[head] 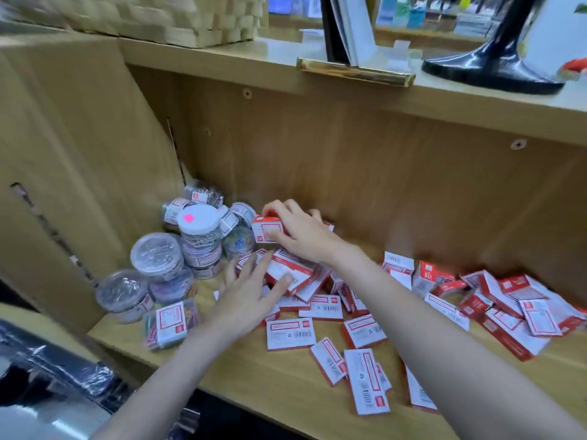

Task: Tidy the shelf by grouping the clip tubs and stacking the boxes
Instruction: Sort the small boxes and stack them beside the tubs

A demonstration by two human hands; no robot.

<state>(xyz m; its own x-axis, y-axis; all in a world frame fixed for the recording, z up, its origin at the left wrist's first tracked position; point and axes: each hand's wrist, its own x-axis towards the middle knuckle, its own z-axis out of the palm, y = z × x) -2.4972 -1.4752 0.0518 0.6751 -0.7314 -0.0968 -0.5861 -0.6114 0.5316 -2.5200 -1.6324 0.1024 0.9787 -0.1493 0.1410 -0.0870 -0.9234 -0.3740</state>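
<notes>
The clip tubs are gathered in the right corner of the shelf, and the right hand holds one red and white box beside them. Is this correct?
Not quite. The head view shows the clip tubs gathered in the left corner of the shelf, not the right. The rest holds: the right hand grips one red and white box beside them.

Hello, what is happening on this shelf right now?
A person is sorting a wooden shelf. The right hand grips a red-and-white box beside the clip tubs, which sit grouped at the left. The left hand rests with straight fingers on another box. Many loose boxes still lie scattered, not stacked.
</notes>
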